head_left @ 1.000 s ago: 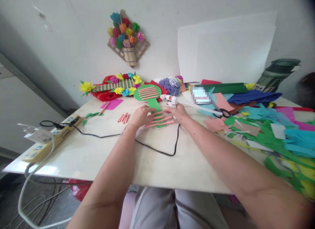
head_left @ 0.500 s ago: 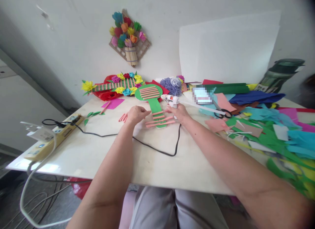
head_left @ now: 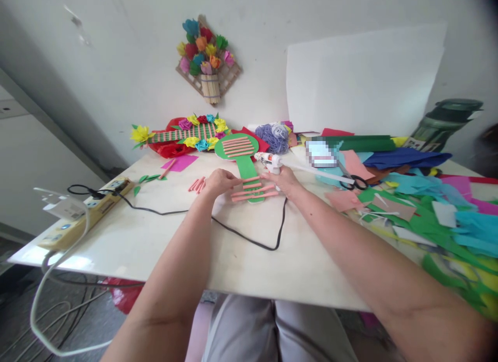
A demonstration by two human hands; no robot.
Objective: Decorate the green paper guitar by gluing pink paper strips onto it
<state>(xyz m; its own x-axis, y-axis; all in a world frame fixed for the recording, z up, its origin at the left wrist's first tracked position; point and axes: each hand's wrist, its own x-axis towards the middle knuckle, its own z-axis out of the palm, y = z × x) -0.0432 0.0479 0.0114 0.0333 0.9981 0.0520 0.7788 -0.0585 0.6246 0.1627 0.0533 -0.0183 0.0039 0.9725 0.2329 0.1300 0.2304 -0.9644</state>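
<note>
A green paper guitar shape (head_left: 246,167) lies on the table, its round end away from me. Several pink paper rolls (head_left: 237,145) sit in rows on the round part, and more cross the neck. My left hand (head_left: 222,183) is closed, fingertips pinched at the left end of a pink roll (head_left: 252,181) on the neck. In my right hand (head_left: 285,180) is a white glue gun (head_left: 271,162), its nozzle pointing left and a long glue stick out of its back. My right fingertips are close to that roll's other end. Loose pink rolls (head_left: 197,184) lie beside my left hand.
A flower-trimmed guitar (head_left: 182,135) lies at the back left. The glue gun's black cord (head_left: 249,241) loops across the front to a power strip (head_left: 89,214). Purple yarn (head_left: 272,138), a phone (head_left: 322,153), scissors (head_left: 357,182) and paper scraps (head_left: 408,206) cover the right.
The view has shifted slightly. My left fingertips have come a little closer to the guitar's neck, while the right hand keeps its hold on the glue gun.
</note>
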